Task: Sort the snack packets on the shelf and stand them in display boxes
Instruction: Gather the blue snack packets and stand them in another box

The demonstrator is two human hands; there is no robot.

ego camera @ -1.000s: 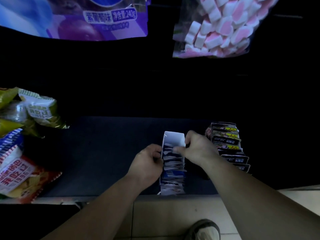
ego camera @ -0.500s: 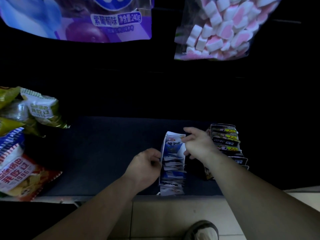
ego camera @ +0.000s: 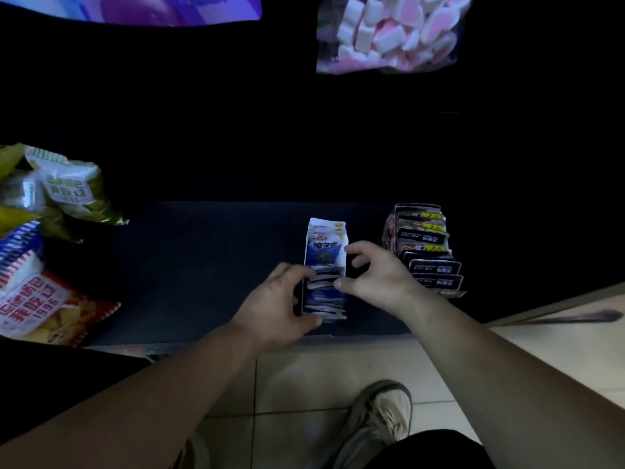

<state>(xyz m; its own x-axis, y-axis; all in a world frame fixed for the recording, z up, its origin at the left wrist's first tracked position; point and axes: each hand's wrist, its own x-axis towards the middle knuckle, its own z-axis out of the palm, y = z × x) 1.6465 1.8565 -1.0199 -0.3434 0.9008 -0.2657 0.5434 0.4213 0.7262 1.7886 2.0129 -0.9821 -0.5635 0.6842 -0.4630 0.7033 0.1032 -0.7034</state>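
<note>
A narrow display box [ego camera: 325, 301] stands near the front edge of the dark shelf [ego camera: 189, 265], packed front to back with upright blue-and-white snack packets [ego camera: 324, 252]. The rearmost packets stand tallest, their printed faces showing above the row. The left hand [ego camera: 279, 308] cups the box's left side, fingers curled against its wall and thumb near its front corner. The right hand [ego camera: 373, 275] sits on the box's right side, thumb touching the packet tops around the middle of the row, fingers arched above the rear packets; whether it pinches a packet cannot be told.

Just to the right, apart from the first, a second display box [ego camera: 424, 247] holds a row of upright dark packets with yellow-and-white labels, stepping down toward the front edge.

At the shelf's left end lie loose chip bags [ego camera: 44, 309], red, blue and green ones overlapping. Above hang a purple bag [ego camera: 162, 8] and a clear bag of pink-and-white marshmallows [ego camera: 389, 32]. Below the shelf's front edge is tiled floor [ego camera: 304, 377] and a shoe [ego camera: 378, 414].
</note>
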